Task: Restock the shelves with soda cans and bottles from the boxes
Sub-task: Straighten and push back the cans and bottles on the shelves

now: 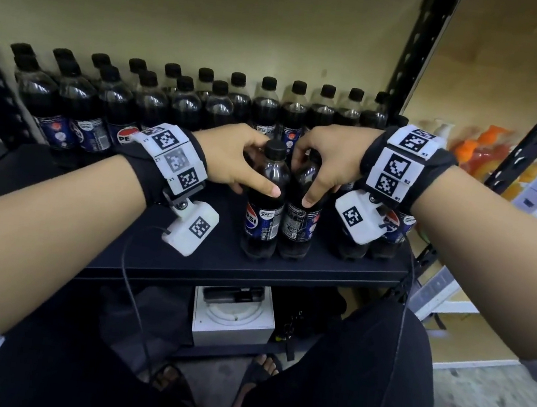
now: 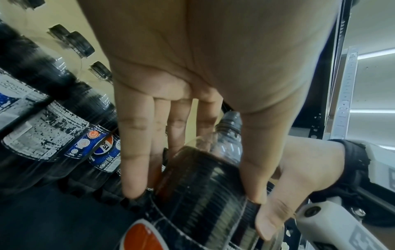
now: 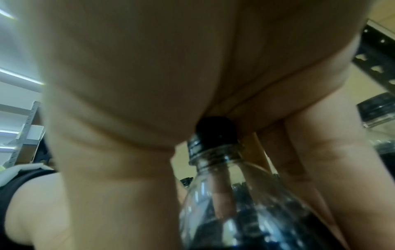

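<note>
Two dark Pepsi bottles with black caps stand side by side near the front of the dark shelf point(image 1: 151, 249). My left hand point(image 1: 248, 163) grips the left bottle point(image 1: 263, 216) at its shoulder, thumb in front and fingers behind. My right hand point(image 1: 316, 168) grips the right bottle point(image 1: 298, 224) from above. In the left wrist view the left hand point(image 2: 192, 186) clasps the left bottle point(image 2: 203, 194) between fingers and thumb. In the right wrist view the right bottle's cap point(image 3: 215, 130) sits under the palm of my right hand point(image 3: 213, 186).
Two rows of the same bottles point(image 1: 171, 98) fill the back of the shelf, and more point(image 1: 390, 229) stand right of my right wrist. A black upright post point(image 1: 416, 52) bounds the right side. A white box point(image 1: 232, 321) sits on the lower shelf. Orange bottles point(image 1: 478, 152) stand on the neighbouring shelf.
</note>
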Demonstrator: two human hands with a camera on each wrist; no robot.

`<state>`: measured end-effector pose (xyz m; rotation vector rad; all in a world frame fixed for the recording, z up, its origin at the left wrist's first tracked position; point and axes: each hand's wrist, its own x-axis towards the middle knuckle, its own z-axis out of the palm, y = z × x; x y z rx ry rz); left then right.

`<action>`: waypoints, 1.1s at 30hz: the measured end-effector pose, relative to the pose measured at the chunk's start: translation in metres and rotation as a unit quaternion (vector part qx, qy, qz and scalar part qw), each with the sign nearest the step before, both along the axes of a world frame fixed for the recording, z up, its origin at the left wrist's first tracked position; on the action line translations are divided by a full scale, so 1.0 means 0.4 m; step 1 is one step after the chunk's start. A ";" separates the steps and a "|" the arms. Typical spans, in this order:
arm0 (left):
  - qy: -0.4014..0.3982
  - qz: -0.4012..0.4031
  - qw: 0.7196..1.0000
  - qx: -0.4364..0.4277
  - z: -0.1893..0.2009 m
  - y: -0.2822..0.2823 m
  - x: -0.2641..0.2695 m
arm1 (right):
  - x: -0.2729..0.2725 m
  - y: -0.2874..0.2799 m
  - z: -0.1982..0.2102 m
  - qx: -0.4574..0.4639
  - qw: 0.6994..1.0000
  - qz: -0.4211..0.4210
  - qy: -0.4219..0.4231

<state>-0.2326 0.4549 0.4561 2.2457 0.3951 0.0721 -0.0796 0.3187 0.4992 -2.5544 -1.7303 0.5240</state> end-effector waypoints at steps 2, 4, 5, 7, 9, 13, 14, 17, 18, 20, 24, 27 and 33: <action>0.006 0.000 1.000 0.017 0.003 -0.003 0.002 | 0.000 0.000 -0.001 0.000 1.000 0.005 -0.006; 0.021 -0.007 0.999 0.042 0.014 -0.005 0.001 | 0.002 -0.002 0.004 -0.010 0.999 0.018 -0.025; 0.034 -0.013 0.997 0.061 0.026 -0.004 -0.002 | 0.005 -0.003 0.012 -0.019 0.999 0.024 -0.030; 0.068 -0.023 0.991 0.116 0.065 0.009 -0.015 | 0.012 -0.002 0.039 -0.028 0.999 0.030 -0.027; 0.093 -0.019 0.982 0.162 0.119 0.033 -0.031 | 0.021 0.008 0.070 -0.002 0.999 0.030 -0.032; 0.082 0.028 0.961 0.261 0.224 0.121 -0.065 | 0.044 0.071 0.126 0.047 0.998 0.033 -0.038; 0.079 0.041 0.956 0.279 0.240 0.149 -0.072 | 0.048 0.095 0.138 0.044 0.997 0.039 -0.043; 0.095 0.072 0.941 0.315 0.276 0.226 -0.088 | 0.057 0.160 0.175 0.023 0.997 0.051 -0.056; 0.105 0.081 0.936 0.327 0.283 0.253 -0.091 | 0.060 0.181 0.185 0.013 0.997 0.052 -0.048; 0.122 0.096 0.924 0.350 0.292 0.304 -0.100 | 0.062 0.222 0.196 -0.002 0.998 0.056 -0.029; 0.145 0.124 0.905 0.381 0.289 0.384 -0.098 | 0.052 0.313 0.191 0.026 0.993 0.065 -0.096; 0.139 0.142 0.897 0.395 0.279 0.422 -0.081 | 0.042 0.384 0.188 0.041 0.986 0.076 -0.143; 0.122 0.146 0.897 0.398 0.246 0.450 -0.035 | 0.031 0.525 0.189 0.057 0.976 0.105 -0.183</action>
